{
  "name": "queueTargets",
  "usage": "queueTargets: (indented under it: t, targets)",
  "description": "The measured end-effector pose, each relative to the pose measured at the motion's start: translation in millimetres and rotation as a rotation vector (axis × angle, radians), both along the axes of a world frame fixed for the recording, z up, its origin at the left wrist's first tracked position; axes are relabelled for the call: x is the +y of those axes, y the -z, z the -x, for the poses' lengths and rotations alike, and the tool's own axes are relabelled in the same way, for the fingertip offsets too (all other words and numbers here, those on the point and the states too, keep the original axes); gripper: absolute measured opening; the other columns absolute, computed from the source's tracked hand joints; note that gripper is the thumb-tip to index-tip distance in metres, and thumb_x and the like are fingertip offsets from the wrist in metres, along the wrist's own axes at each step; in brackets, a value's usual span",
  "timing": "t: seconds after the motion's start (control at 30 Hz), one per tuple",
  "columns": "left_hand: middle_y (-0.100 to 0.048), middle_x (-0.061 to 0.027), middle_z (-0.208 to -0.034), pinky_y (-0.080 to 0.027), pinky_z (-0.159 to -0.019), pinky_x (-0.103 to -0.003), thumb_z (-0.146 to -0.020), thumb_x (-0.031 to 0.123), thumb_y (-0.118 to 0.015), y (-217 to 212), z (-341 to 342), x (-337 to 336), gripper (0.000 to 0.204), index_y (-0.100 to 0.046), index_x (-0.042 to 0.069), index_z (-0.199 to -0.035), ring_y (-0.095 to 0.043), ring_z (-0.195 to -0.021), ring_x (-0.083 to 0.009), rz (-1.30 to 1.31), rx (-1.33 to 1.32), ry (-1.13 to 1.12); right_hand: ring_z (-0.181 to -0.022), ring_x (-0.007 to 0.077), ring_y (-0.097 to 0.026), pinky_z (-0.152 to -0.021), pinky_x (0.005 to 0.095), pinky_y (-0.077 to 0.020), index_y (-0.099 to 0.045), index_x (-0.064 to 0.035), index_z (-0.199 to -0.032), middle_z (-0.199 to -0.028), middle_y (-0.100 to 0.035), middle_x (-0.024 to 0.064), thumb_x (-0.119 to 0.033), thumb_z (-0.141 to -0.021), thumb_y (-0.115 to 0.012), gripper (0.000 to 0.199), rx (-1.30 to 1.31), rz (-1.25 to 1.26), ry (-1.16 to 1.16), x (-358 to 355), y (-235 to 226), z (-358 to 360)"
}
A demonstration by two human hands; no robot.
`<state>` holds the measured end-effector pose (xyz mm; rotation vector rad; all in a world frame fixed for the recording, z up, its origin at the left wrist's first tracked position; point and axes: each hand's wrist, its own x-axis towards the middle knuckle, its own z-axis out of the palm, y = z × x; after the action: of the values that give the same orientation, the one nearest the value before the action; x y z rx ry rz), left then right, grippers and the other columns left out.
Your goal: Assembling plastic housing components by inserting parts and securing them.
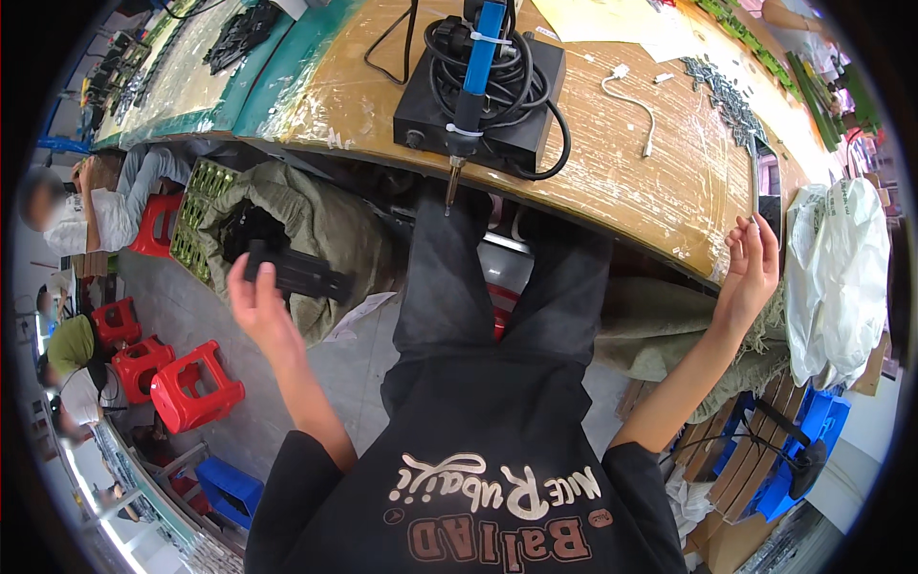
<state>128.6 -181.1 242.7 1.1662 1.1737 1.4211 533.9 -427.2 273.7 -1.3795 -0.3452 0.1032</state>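
My left hand (pixel 256 301) is raised at my left side and grips a long black flat part (pixel 298 273) above an olive sack (pixel 316 225) full of dark parts. At the table's right edge my right hand (pixel 751 268) holds a thin dark flat piece (pixel 762 187) upright against the wooden table edge (pixel 660 215). A blue-handled soldering iron (pixel 470 81) lies on a black box (pixel 478 100) with a coiled black cable, its tip hanging over the table edge above my lap.
A white cable (pixel 631 96) and a heap of small dark parts (pixel 727 96) lie on the table. A white plastic bag (pixel 841 277) hangs at the right. Red stools (pixel 191 383) and seated people (pixel 91 206) are at the left. A green tray (pixel 201 215) leans beside the sack.
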Motion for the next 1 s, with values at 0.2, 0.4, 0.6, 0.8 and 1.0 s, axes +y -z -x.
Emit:
queueTargets:
  t: [0.2, 0.4, 0.6, 0.8, 1.0]
  targets:
    - [-0.056, -0.0032, -0.094, -0.042, -0.074, -0.021, -0.078, 0.0, -0.056, 21, -62, -78, 0.027, -0.051, 0.001, -0.105, -0.053, -0.083, -0.0092, 0.508, -0.318, 0.397, -0.07, 0.0136, -0.053, -0.065, 0.0246, -0.0453, -0.055, 0.006, -0.102, -0.09, -0.057, 0.0117, -0.002, -0.084, -0.051, 0.02, 0.05, 0.029, -0.043, 7, 6, 72]
    - [-0.054, -0.0067, -0.091, -0.042, -0.079, -0.027, -0.079, 0.001, -0.053, 10, -87, -104, 0.033, -0.044, 0.002, -0.111, -0.053, -0.084, -0.0135, 0.579, -0.307, 0.672, -0.069, 0.0153, -0.055, -0.063, 0.025, -0.0457, -0.058, 0.0061, -0.092, -0.089, -0.055, 0.0115, 0.005, -0.078, -0.054, 0.014, 0.2, 0.108, -0.343, 0, 28, 133]
    - [-0.049, -0.0068, -0.081, -0.039, -0.087, -0.036, -0.081, 0.011, -0.052, 17, -97, -110, 0.027, -0.041, 0.004, -0.104, -0.05, -0.085, -0.0186, 0.91, -1.037, 1.044, -0.074, 0.0139, -0.056, -0.067, 0.0236, -0.0464, -0.054, 0.0025, -0.083, -0.086, -0.058, 0.0124, 0.007, -0.075, -0.057, 0.01, 0.44, 0.034, -0.638, 16, 28, 175]
    - [-0.037, 0.0015, -0.056, -0.03, -0.065, -0.027, -0.078, 0.023, -0.034, 1, -101, -113, 0.013, -0.039, 0.011, -0.077, -0.035, -0.057, -0.0122, 0.364, -0.973, 1.057, -0.079, 0.0168, -0.054, -0.073, 0.0279, -0.0443, -0.052, 0.0003, -0.081, -0.086, -0.055, 0.0123, 0.003, -0.074, -0.058, 0.009, 0.541, -0.001, -0.776, 15, 33, 185]
    - [-0.034, 0.0043, -0.052, -0.028, -0.059, -0.026, -0.081, 0.024, -0.032, 3, -97, -101, 0.015, -0.042, 0.014, -0.075, -0.031, -0.052, -0.0103, 0.386, -1.236, 0.869, -0.094, 0.0163, -0.053, -0.084, 0.0285, -0.0404, -0.056, 0.0003, -0.082, -0.106, -0.051, 0.0117, 0.005, -0.075, -0.057, 0.008, 0.747, -0.123, -0.815, 19, 39, 209]
